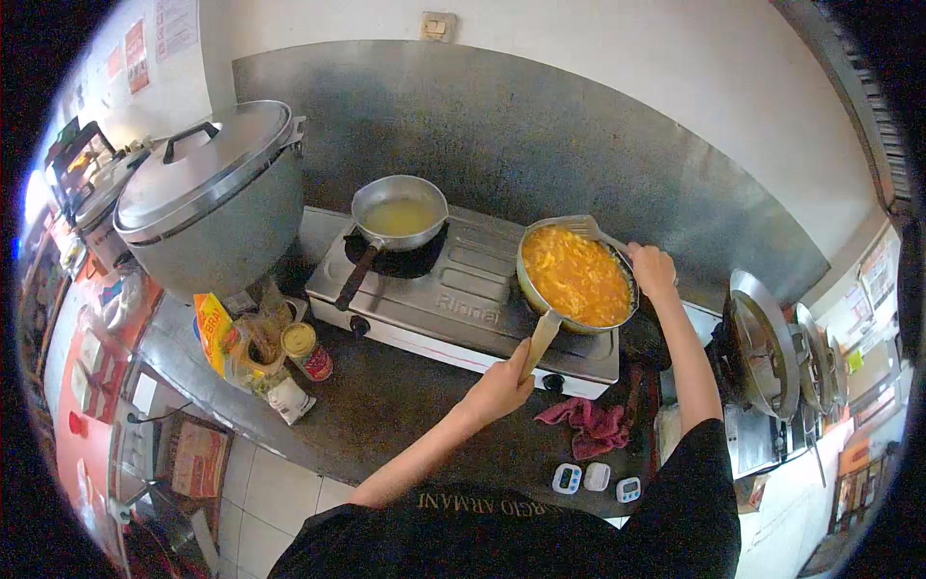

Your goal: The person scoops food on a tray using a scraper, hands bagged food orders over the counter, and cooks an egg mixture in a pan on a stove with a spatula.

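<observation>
My left hand [498, 392] is wrapped round the pale handle of a saucepan [533, 293] on the right side of the gas stove. Orange-yellow food with egg-like strands [579, 275] fills this pan nearly to its rim. At the pan's far right, my right hand [654, 270] grips the handle of a metal spatula [585, 224], whose slotted head rests by the far rim. On the left burner sits a second saucepan [400, 205] with pale yellowish liquid and a dark handle; neither hand touches it.
Left of the two-burner stove [473, 311] stands a large lidded pot [217, 207]. Seasoning packets [217, 333] and a can [307, 350] sit at the counter's left. A dark red cloth [588, 427] and small white timers [566, 479] lie in front. Large metal pans [762, 338] stand to the right.
</observation>
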A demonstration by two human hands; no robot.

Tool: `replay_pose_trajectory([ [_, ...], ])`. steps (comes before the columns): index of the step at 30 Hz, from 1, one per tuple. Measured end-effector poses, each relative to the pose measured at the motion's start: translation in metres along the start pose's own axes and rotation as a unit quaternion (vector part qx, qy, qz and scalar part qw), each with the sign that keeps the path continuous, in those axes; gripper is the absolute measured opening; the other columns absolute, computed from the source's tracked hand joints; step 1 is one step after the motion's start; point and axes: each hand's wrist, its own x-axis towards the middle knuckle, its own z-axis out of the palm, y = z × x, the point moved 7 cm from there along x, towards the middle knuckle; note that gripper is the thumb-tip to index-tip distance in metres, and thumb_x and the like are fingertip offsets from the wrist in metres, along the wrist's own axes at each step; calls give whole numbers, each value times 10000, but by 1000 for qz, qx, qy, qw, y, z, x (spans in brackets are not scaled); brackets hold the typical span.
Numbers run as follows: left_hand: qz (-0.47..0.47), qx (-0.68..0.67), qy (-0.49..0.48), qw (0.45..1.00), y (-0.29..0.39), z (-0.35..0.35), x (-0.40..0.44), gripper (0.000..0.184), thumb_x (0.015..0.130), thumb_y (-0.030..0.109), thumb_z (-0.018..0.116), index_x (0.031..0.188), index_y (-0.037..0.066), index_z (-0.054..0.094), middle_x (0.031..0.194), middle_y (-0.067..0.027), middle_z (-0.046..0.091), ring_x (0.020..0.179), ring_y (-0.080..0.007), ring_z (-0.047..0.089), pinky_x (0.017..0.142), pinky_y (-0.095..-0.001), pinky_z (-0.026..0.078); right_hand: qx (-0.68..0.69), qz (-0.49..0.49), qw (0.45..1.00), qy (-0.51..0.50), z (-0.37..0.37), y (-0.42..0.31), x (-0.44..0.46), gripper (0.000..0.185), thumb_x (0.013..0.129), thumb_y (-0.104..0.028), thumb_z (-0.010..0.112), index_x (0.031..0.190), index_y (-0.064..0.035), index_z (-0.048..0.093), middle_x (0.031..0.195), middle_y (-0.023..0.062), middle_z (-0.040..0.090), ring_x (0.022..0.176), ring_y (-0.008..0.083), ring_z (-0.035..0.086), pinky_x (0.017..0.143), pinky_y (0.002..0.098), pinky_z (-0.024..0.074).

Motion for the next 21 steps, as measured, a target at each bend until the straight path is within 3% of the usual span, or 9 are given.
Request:
replay_pose_trajectory([
  [3,-32,13,-35,999,-1,1,0,593,781,153,501,1270,4,199,828,-295,557,776,-455,530,679,-500,423,42,-45,998,-8,-9,-12,0,178,815,-205,475,943,-121,568,747,141,585,688,343,576,592,451,454],
  [7,-27,12,-35,999,1,-2,1,593,782,155,500,1270,2,200,821,-295,557,775,-452,533,676,-497,423,48,-112,992,11,11,-18,-7,204,817,-217,470,977,-137,568,769,134,586,678,342,572,603,458,448],
  [13,-34,-4,-39,999,-2,2,2,588,785,162,505,1263,-1,203,787,-303,548,766,-453,529,650,-490,425,24,-184,983,-1,-31,-35,-46,227,822,-215,452,1022,-195,557,743,106,560,626,317,574,554,426,466],
  [16,-37,-6,-31,999,-2,2,2,567,790,162,500,1254,-6,220,782,-305,548,756,-456,527,641,-485,427,-44,-200,975,-86,-64,-35,-49,268,802,-196,438,1045,-207,550,835,116,586,707,315,601,589,412,495],
  [18,-36,0,-16,999,-1,0,1,536,796,158,492,1235,-20,242,776,-307,547,742,-457,530,635,-484,429,-101,-220,970,-24,-97,-39,-45,279,798,-151,444,1049,-229,537,764,83,545,606,274,588,523,393,476],
  [21,-29,2,5,1000,2,-1,1,510,799,153,488,1214,-34,259,771,-309,545,740,-457,531,638,-490,426,-111,-183,977,25,-111,-37,-27,289,786,-139,454,1043,-238,541,802,85,547,603,280,589,505,379,477],
])
